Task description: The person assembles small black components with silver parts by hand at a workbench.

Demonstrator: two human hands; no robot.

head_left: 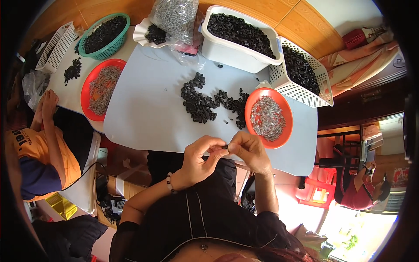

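Note:
Both my hands meet in front of my chest, just off the near edge of the pale blue table [144, 100]. My left hand [203, 159] pinches a small black piece [225, 147] between thumb and forefinger. Against its other end press the closed fingers of my right hand [248, 150], which hide part of it. Loose black pieces [198, 102] lie in a heap on the table ahead of my hands. Just beyond my right hand sits an orange-red plate [289, 124] full of small shiny clear or metallic parts [267, 118].
At the table's back stand a white tub [235, 56] and a white perforated basket [301, 94], both filled with black pieces, and a clear bag [174, 17] of shiny parts. A green basket [104, 53] and a red plate [89, 81] are at left, near a seated person [48, 153].

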